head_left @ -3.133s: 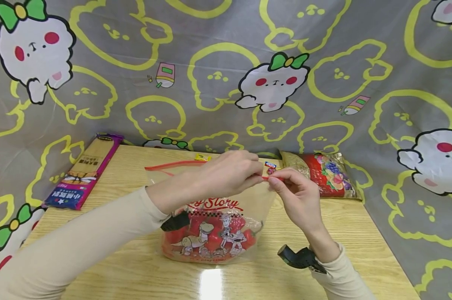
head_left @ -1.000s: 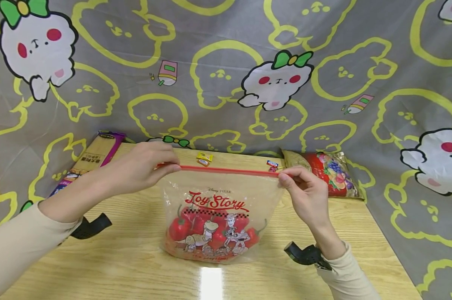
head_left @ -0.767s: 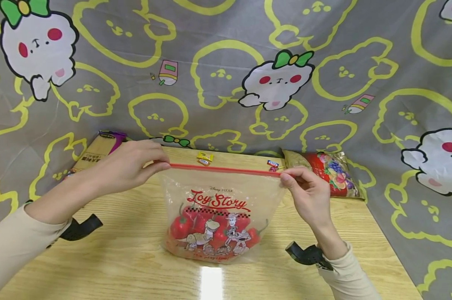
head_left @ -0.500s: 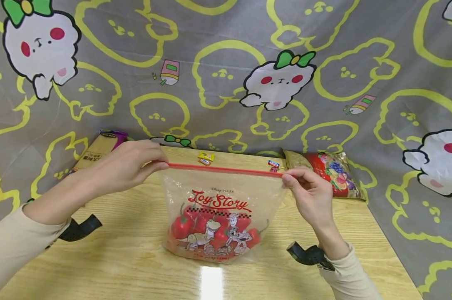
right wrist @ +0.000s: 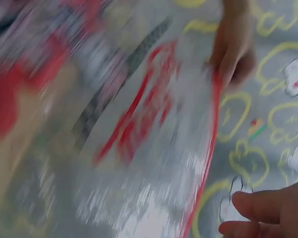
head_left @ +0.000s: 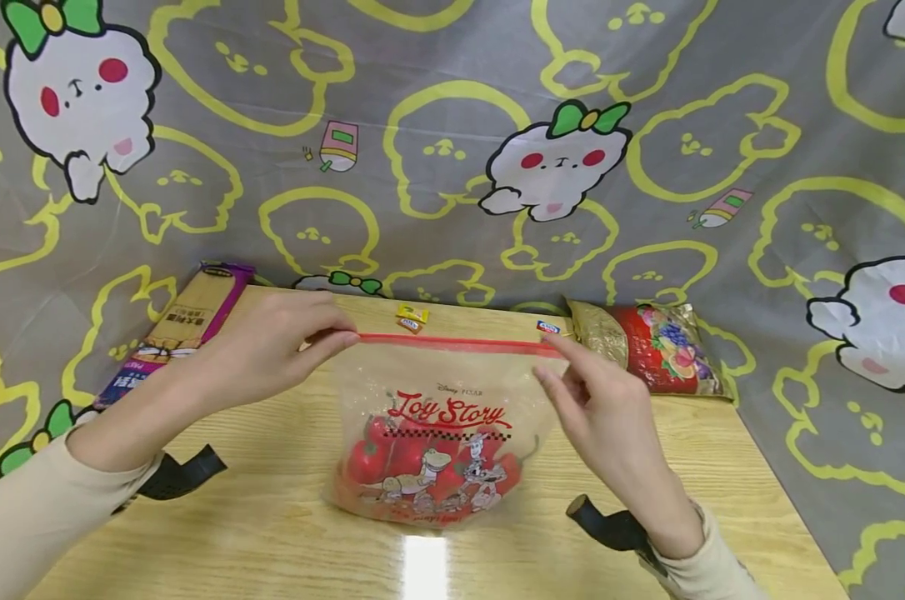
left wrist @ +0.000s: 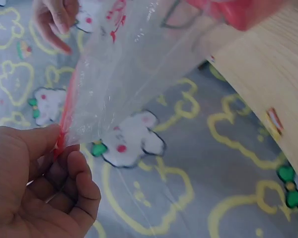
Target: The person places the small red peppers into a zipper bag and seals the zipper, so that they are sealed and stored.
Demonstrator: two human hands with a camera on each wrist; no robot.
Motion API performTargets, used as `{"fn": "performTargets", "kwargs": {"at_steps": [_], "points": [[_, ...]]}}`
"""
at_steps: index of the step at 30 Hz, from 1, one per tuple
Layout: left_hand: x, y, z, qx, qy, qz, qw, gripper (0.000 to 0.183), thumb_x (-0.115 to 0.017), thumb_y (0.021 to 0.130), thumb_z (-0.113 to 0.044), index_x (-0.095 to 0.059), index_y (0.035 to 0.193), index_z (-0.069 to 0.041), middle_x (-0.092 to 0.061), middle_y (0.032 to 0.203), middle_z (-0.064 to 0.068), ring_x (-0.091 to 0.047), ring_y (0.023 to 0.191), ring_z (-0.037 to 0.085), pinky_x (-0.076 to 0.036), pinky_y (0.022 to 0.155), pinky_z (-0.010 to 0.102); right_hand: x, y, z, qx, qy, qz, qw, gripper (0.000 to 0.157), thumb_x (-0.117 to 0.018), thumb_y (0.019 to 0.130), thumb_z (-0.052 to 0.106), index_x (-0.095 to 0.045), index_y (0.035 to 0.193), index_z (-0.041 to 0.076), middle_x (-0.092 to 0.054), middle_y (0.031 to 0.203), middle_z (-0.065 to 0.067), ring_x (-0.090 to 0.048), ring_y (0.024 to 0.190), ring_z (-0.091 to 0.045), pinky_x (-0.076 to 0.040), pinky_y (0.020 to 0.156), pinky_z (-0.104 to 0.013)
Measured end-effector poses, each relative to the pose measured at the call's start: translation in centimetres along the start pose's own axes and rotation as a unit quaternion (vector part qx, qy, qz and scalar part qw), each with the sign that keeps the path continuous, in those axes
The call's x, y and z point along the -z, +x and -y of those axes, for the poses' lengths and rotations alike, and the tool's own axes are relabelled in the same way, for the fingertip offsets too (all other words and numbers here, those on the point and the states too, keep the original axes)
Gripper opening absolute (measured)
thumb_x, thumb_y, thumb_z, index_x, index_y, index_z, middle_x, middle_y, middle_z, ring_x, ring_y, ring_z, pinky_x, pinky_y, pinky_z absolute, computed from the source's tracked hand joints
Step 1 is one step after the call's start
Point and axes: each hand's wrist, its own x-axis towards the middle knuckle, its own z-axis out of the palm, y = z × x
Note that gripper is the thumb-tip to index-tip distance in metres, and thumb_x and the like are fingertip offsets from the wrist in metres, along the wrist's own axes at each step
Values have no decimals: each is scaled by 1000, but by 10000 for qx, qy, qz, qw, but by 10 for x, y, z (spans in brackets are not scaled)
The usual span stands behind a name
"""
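A clear zip bag (head_left: pixel 452 375) with a red zip strip and "Toy Story" print stands upright on the table. Several red fruits or vegetables (head_left: pixel 366 461) with green stems, pepper-like, lie in its lower part. My left hand (head_left: pixel 280 342) pinches the strip's left end between thumb and fingers, as the left wrist view also shows. Near the bag's upper right corner is my right hand (head_left: pixel 610 417), thumb and index finger spread apart. In the right wrist view its fingers (right wrist: pixel 258 206) are off the strip; that view of the bag is blurred.
At the left lies a long purple-edged pasta pack (head_left: pixel 190 325), partly behind my left arm. Small wrapped sweets (head_left: pixel 412 317) and a blue-and-red wrapper (head_left: pixel 547 327) lie behind the bag. A gold-and-red packet (head_left: pixel 655 348) is at back right. A patterned cloth (head_left: pixel 437 233) rises behind the table (head_left: pixel 272 533).
My left hand slid left along the zip strip, and the bag's top was pulled straight. Since half a second ago, my right hand has let go of the corner and the bag has sagged slightly.
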Motion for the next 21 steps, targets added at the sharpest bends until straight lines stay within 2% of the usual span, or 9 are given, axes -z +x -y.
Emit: {"fn": "performTargets", "kwargs": {"at_steps": [3,6,9,10,11,13,16,18,21], "points": [[-3,3,-10,-177,-272,-95,9994,4,-63,85,-12,-67,85,-12,-57,77,-9,-45,65,3,-39,57,20,-5,4,17,-10,605,861,9944,47,-65,84,14,-51,129,14,-43,59,15,-34,47,1,-32,46,-18],[-5,4,-21,-396,-663,-199,9968,4,-62,86,-13,-67,86,-12,-58,78,-10,-46,65,1,-39,57,18,-12,6,23,-186,972,1445,9845,35,-59,89,19,-53,124,16,-49,62,14,-40,48,2,-36,47,-18],[-5,3,-32,-386,-1278,-45,9910,5,-62,87,-15,-66,88,-14,-57,77,-13,-47,65,-1,-40,57,17,-13,6,22,-238,1360,1517,9787,15,-56,90,14,-57,105,15,-57,68,10,-50,53,-2,-41,48,-19],[-5,3,-35,-260,-1600,103,9867,6,-60,88,-16,-66,91,-15,-57,78,-14,-48,66,0,-41,58,17,-11,6,21,-218,1474,1479,9777,11,-56,90,12,-57,101,15,-59,70,10,-52,55,-2,-42,49,-19],[-4,2,-36,-86,-2047,283,9784,9,-58,89,-15,-66,94,-15,-58,78,-13,-50,67,2,-43,59,19,-9,6,21,-181,1570,1437,9769,9,-56,90,10,-57,97,15,-60,72,9,-55,58,-3,-43,51,-19],[-7,0,-36,349,-3097,559,9486,14,-51,93,-14,-63,101,-10,-58,77,-7,-54,67,8,-46,61,25,-4,6,21,-50,1707,1294,9768,10,-58,88,8,-58,94,15,-62,75,10,-57,62,-3,-44,53,-18],[-24,-1,-29,1281,-4289,609,8921,23,-40,98,-15,-58,106,-2,-59,77,5,-58,69,18,-50,65,32,2,8,24,190,1864,1047,9767,14,-62,84,5,-60,95,15,-63,78,9,-57,68,-2,-43,59,-16],[-45,-1,-22,1944,-4775,520,8553,27,-37,99,-18,-54,107,1,-58,80,11,-58,72,22,-50,68,33,3,10,26,397,1997,858,9753,18,-65,82,3,-61,96,13,-62,80,8,-56,69,-2,-42,61,-16],[-85,-4,-11,3062,-5077,521,8036,31,-38,98,-26,-51,113,-1,-58,94,13,-58,84,22,-49,76,33,3,15,28,795,2183,567,9710,20,-67,79,0,-62,97,9,-62,82,6,-55,73,-4,-42,66,-17]]}}
